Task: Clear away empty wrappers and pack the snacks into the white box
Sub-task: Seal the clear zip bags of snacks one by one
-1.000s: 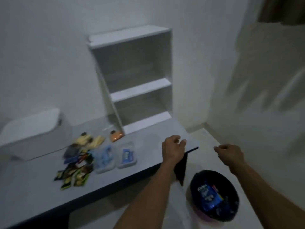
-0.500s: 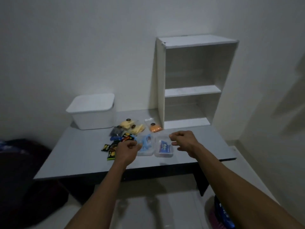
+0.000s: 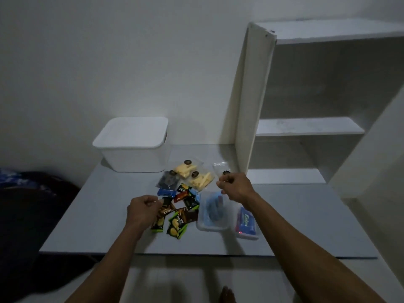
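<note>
On the tabletop [image 3: 295, 215], light, crinkly snack packets [image 3: 181, 206] lie near the lidded white box [image 3: 133, 145]. Your left hand [image 3: 142, 209] and right hand [image 3: 235, 185] hover curled; whether either grip holds anything, I cannot tell. Pinch packets by their sealed edges.

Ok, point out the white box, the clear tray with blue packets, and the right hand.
white box [image 3: 133, 136]: head view, middle of its closed lid.
clear tray with blue packets [image 3: 213, 226]: head view, near rim.
right hand [image 3: 235, 186]: head view, back of the hand.

White box [image 3: 135, 147]; grey table [image 3: 295, 217]; blue packet [image 3: 246, 224]; green-black packets [image 3: 176, 226].
</note>
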Motion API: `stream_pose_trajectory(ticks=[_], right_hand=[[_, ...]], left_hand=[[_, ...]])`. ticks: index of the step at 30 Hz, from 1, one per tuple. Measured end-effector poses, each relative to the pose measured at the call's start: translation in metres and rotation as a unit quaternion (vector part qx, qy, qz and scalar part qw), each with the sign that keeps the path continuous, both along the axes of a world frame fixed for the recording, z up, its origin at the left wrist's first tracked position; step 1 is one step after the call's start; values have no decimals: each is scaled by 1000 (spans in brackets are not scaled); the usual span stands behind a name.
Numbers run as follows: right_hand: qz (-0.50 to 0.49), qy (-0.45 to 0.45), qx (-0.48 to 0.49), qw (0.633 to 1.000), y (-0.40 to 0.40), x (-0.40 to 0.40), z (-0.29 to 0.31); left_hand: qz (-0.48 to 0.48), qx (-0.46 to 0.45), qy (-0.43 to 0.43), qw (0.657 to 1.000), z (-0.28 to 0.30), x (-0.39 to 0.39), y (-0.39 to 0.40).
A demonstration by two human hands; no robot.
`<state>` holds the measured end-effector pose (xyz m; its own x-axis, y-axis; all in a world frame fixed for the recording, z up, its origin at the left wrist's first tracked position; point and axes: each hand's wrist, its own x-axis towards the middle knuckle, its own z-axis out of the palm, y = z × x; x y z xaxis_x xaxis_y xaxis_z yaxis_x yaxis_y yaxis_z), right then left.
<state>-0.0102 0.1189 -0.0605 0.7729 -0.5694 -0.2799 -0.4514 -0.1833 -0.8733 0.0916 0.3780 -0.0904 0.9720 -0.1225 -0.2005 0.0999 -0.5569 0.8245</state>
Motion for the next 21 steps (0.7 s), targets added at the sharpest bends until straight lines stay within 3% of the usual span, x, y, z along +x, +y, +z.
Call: stream_pose_trajectory(ticks=[10, 21], right_hand=[[-48, 38, -67, 996, -54, 132, -70], [-83, 120, -48, 988, -63, 263, -150]], left_hand=[[-93, 66, -30, 993, -29, 118, -113], [-170, 106, 21, 979, -105, 261, -207]])
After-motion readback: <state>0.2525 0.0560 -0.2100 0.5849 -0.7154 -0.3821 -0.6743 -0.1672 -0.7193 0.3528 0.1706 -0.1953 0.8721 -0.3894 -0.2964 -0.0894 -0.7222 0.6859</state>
